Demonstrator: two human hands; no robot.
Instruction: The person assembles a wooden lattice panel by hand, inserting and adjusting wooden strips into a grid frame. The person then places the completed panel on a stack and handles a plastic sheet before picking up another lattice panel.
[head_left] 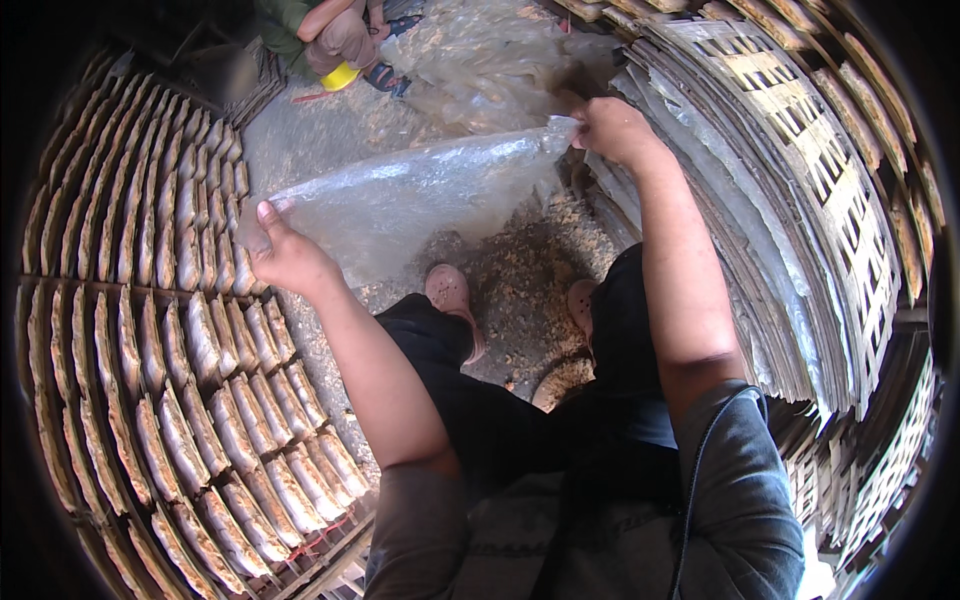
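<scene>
A large translucent plastic sheet hangs stretched between my two hands, its upper edge pulled almost straight. My left hand grips the sheet's left end, thumb pointing up. At the opposite, farther corner, my right hand pinches the sheet with closed fingers. Close beside my right forearm stands a tall stack of woven bamboo trays, with plastic sheets showing between the layers.
Racks of stacked trays with pale and brownish contents line my left. Crumpled plastic sheets lie on the floor ahead. A person sits at the far left, near a yellow object. Crumbs litter the floor around my pink clogs.
</scene>
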